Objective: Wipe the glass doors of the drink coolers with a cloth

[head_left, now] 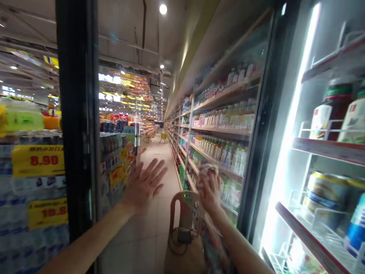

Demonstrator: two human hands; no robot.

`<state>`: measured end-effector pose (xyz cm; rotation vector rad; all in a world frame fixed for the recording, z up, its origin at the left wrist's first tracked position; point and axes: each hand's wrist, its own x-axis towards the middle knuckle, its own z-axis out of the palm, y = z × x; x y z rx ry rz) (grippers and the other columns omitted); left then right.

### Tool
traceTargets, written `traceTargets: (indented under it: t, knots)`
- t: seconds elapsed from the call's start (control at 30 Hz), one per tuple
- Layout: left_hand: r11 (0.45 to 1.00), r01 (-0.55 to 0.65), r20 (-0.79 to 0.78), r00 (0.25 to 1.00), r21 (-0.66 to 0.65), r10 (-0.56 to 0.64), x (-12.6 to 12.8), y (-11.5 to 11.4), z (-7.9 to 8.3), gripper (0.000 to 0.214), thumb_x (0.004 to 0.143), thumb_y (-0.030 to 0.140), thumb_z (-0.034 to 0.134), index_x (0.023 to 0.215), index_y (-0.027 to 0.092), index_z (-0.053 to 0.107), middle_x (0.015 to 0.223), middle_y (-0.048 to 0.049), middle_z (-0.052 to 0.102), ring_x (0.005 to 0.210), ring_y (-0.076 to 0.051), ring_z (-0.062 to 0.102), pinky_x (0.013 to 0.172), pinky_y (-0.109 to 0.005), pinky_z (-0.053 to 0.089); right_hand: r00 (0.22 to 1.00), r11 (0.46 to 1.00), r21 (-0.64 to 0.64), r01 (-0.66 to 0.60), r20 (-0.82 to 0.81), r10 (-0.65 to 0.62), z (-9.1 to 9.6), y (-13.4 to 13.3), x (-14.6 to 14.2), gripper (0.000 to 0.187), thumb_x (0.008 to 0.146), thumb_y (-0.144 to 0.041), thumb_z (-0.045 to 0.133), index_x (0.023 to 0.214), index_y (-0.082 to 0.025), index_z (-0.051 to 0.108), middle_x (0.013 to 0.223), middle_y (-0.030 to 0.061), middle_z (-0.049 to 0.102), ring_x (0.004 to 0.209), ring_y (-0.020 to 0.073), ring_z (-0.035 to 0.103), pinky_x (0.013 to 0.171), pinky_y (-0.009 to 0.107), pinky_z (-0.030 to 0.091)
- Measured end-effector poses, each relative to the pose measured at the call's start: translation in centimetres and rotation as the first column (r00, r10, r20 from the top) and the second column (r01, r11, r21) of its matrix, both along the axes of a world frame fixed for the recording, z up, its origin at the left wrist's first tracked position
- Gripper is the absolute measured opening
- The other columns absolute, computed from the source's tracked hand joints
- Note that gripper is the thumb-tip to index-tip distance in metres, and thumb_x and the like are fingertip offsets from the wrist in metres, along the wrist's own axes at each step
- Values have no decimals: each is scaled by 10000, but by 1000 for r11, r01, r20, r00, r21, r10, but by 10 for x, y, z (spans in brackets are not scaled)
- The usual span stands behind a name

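Note:
My left hand (145,182) is stretched forward with fingers spread and flat, holding nothing, just right of the dark frame of an open cooler door (77,125). My right hand (209,188) is raised and closed round a crumpled cloth (207,170), held up in front of the drink shelves (219,152). Its fingers are blurred by motion. The lit cooler (327,152) stands open at my right with bottles and cans on its wire racks.
A brown plastic chair (182,213) with a cable on its seat stands just ahead below my hands. Stacked bottled-water packs with yellow price tags (38,160) fill the left. The tiled aisle (162,167) runs ahead, with a yellow trolley far down it.

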<state>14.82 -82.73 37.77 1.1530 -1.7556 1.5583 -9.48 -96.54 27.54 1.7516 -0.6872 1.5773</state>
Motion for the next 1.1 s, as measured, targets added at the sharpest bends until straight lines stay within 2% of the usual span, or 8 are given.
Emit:
traceTargets:
  t: [0.07, 0.17, 0.27, 0.43, 0.67, 0.8, 0.93, 1.1]
  knots:
    - [999, 1, 2, 1000, 45, -1, 7, 5, -29, 528, 871, 321, 458, 1374, 243, 319, 1360, -43, 471, 1378, -173, 202, 1146, -420, 89, 975, 991, 108, 76, 201, -96, -10, -17, -40, 534, 849, -220, 384, 1379, -227, 323, 1407, 156, 350, 1317, 307, 311, 979, 568, 356]
    - [998, -9, -9, 1000, 66, 10, 14, 6, -43, 597, 858, 324, 492, 1405, 249, 263, 1377, -61, 443, 1369, -189, 228, 1146, -416, 81, 913, 960, 252, 123, 349, -209, -35, -24, -69, 584, 875, -239, 318, 1438, -189, 170, 1447, 203, 253, 1332, 348, 264, 947, 620, 362]
    - [996, -1, -24, 1000, 90, 3, 17, -1, -37, 665, 849, 334, 515, 1426, 268, 191, 1382, -63, 433, 1364, -198, 238, 1146, -423, 89, 956, 954, 277, 114, 231, -182, -66, 0, -35, 611, 869, -240, 341, 1446, -222, 144, 1465, 172, 240, 1339, 355, 246, 951, 612, 374]
    - [993, -27, -29, 999, 113, 30, 29, -13, -36, 699, 849, 358, 514, 1431, 318, 129, 1391, -36, 427, 1349, -210, 279, 1142, -432, 113, 997, 968, 247, 39, -68, -22, -93, 34, 26, 526, 836, -208, 411, 1342, -347, 371, 1343, 55, 463, 1262, 273, 403, 992, 509, 398]
    - [988, 10, -84, 996, 155, 3, 34, -31, -38, 652, 859, 326, 493, 1428, 287, 176, 1411, -61, 398, 1379, -202, 191, 1143, -439, 59, 958, 923, 358, 137, 188, -215, -86, 1, -17, 576, 859, -225, 331, 1417, -129, 228, 1429, 240, 259, 1344, 385, 198, 941, 675, 306]
    - [984, 16, -77, 997, 180, -2, 38, -33, -39, 590, 872, 308, 468, 1414, 277, 235, 1425, -63, 377, 1375, -200, 207, 1142, -433, 74, 990, 955, 279, 100, -126, -66, -94, 25, 36, 510, 840, -180, 380, 1348, -228, 388, 1331, 128, 450, 1280, 296, 337, 1020, 569, 300]
    - [970, -22, -98, 994, 240, 47, 67, -4, -80, 589, 866, 299, 483, 1408, 280, 253, 1408, -75, 401, 1362, -211, 246, 1135, -454, 123, 919, 977, 214, 9, -388, 77, -91, 38, 57, 473, 832, -172, 428, 1259, -371, 474, 1260, -8, 540, 1195, 188, 437, 1057, 421, 301]
    - [942, -92, -191, 968, 324, 160, 99, 35, -140, 607, 855, 255, 481, 1415, 245, 247, 1424, -107, 360, 1368, -240, 217, 1122, -465, 168, 988, 928, 345, 142, 7, -154, -48, 21, 30, 492, 860, -212, 360, 1352, -189, 386, 1402, 163, 363, 1340, 303, 246, 1028, 571, 254]
